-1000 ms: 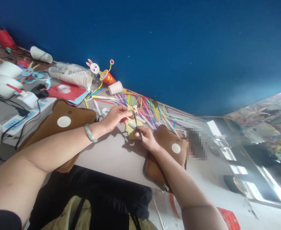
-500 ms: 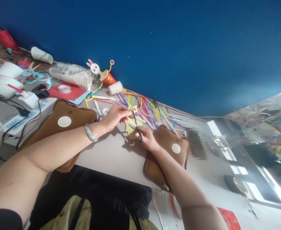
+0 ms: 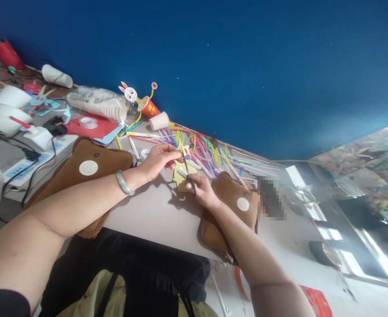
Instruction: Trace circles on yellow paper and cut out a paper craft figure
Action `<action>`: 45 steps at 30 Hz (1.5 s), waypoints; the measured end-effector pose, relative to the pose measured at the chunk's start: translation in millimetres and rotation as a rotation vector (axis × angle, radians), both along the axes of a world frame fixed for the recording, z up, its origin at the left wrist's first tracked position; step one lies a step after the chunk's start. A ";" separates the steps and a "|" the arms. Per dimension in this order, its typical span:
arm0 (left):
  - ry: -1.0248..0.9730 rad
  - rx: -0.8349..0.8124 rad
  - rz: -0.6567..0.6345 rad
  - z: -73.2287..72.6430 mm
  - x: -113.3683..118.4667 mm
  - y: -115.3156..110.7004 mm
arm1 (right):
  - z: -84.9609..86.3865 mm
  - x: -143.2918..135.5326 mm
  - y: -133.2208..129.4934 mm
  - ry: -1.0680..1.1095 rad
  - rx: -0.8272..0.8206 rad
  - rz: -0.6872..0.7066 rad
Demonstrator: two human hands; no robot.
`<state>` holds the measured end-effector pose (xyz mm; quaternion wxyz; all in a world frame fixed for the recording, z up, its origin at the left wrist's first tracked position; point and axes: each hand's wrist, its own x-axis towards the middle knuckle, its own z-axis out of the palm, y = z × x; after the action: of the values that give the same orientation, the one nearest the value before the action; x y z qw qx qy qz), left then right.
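Note:
My left hand [image 3: 157, 162], with a pale bracelet at its wrist, pinches a small yellow paper cutout [image 3: 185, 151] near the middle of the view. Dark scissors [image 3: 191, 179] are in my right hand [image 3: 202, 189], their blades pointing up toward the cutout. Whether the blades touch the paper is too small to tell. Below, a larger yellow paper piece [image 3: 180, 181] lies on the white table [image 3: 147, 220], partly hidden by the scissors and my right fingers. Brown bear-shaped cushions lie under my left forearm [image 3: 111, 165] and my right forearm [image 3: 228, 198].
Many coloured pipe cleaners [image 3: 213, 152] lie along the blue wall [image 3: 213, 79]. Toward the left are stacked paper cups [image 3: 97, 105], a red decorated cup [image 3: 150, 107], a white cup [image 3: 160, 121], red paper [image 3: 106, 128] and a power strip [image 3: 48, 156] with cables.
The small yellow cutout has turned slightly between my left fingers. Both hands stay in nearly the same place, and the scissors are still in my right hand.

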<state>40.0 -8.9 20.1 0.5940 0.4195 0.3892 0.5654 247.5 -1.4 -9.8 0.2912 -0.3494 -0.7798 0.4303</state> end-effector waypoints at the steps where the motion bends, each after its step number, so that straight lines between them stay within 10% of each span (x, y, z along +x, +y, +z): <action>1: -0.002 0.000 0.000 0.2 -0.1 0.0 | -0.3 0.2 0.1 -0.004 -0.001 -0.003; 45: 0.015 0.008 -0.010 5.4 0.1 -2.5 | 5.4 -1.2 -2.0 -0.016 -0.011 -0.013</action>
<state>40.1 -11.5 25.5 0.5922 0.4281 0.3892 0.5608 246.3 -3.4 -4.4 0.2856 -0.3594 -0.7774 0.4300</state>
